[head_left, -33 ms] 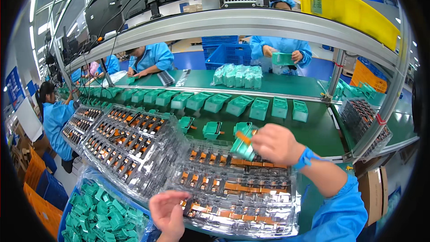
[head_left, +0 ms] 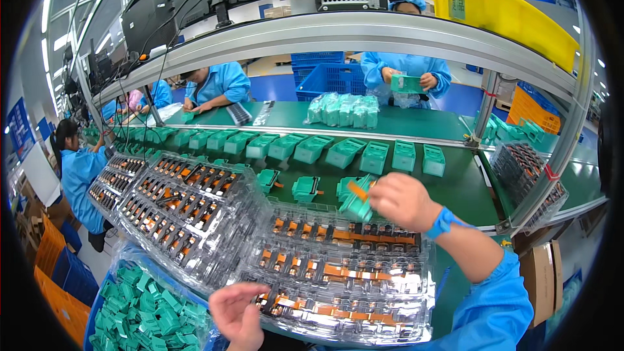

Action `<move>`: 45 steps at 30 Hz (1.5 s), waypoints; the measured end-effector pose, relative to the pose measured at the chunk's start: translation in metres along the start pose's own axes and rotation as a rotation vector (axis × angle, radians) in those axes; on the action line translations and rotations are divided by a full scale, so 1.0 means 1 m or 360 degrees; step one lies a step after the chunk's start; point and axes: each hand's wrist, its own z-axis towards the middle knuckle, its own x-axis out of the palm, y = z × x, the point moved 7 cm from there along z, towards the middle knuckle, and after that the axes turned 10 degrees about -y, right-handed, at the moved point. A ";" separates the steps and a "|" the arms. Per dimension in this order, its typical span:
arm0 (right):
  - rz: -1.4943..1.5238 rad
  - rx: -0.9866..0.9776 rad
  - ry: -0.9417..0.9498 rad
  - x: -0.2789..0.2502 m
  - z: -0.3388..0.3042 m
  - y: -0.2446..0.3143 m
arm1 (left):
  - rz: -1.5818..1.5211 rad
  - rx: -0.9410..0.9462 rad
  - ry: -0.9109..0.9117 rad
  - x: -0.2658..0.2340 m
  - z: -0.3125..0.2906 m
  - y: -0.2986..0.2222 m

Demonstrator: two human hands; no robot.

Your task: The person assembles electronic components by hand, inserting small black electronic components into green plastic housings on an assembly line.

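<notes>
My right hand point(head_left: 404, 201) is closed on a green plastic holder point(head_left: 356, 208) with an orange flex cable point(head_left: 357, 190) at its top. It hangs over the far edge of a clear plastic tray point(head_left: 426, 279). Rows of small black parts with orange flex cables point(head_left: 357, 273) fill that tray. By the tray's near left corner, my left hand point(head_left: 235, 315) is half curled, its thumb apart from the fingers, and nothing shows in it. Just beyond the tray, another green holder point(head_left: 304, 189) with a cable lies on the green bench.
More filled clear trays point(head_left: 185, 211) overlap on the left. A blue bin of green plastic pieces point(head_left: 146, 312) stands at the lower left. Green holders point(head_left: 346, 151) line the bench under a metal shelf point(head_left: 325, 36). Co-workers in blue sit opposite; one holds a green piece point(head_left: 406, 83).
My left hand has shifted slightly left and down. My right hand has moved a little, with the green holder still in it.
</notes>
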 end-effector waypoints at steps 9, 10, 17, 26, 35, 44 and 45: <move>0.0056 0.2383 0.0359 0.056 -0.225 -0.152 | 0.1167 0.0159 -0.0364 -0.135 -0.007 -0.076; 0.0285 0.2857 0.0315 0.066 -0.253 -0.156 | 0.1246 0.0110 -0.0498 -0.156 -0.008 -0.085; 0.0614 0.3432 0.0026 0.096 -0.331 -0.158 | 0.1951 -0.0106 -0.0928 -0.272 -0.034 -0.151; 0.0656 0.2626 -0.0010 0.024 -0.159 -0.133 | 0.1664 -0.0265 -0.1106 -0.332 -0.052 -0.131; 0.1863 0.1437 0.1407 0.074 0.058 0.132 | 0.1306 -0.0430 -0.1039 -0.306 -0.020 -0.114; 0.1466 0.1359 0.1810 0.141 0.059 0.158 | 0.2092 -0.0583 -0.0407 -0.302 -0.058 -0.173; 0.1466 0.1352 0.1815 0.144 0.061 0.161 | 0.2183 -0.0610 -0.0202 -0.288 -0.053 -0.164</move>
